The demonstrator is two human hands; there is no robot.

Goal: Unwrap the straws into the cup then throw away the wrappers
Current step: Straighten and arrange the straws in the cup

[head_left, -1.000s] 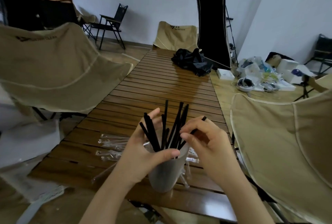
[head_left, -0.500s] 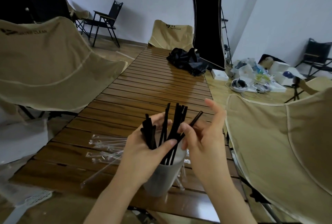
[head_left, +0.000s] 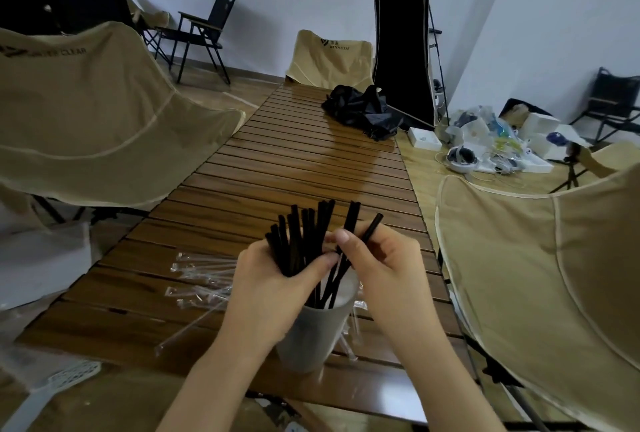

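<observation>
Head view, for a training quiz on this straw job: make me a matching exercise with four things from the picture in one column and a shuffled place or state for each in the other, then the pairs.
Things
1. black straws
2. clear wrappers
3. white cup
4. black bag

Places or states
A. crumpled at the table's far end
B. standing on the table's near end
C. lying flat on the slats, left of the cup
D. bunched upright in the cup

Pairs: 1-D, 2-C, 3-B, 4-A

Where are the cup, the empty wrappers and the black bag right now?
cup (head_left: 311, 338), head view, on its pale outer wall below the rim.
empty wrappers (head_left: 202, 270), head view, on the clear pile left of the cup.
black bag (head_left: 360, 111), head view, on its crumpled middle.
</observation>
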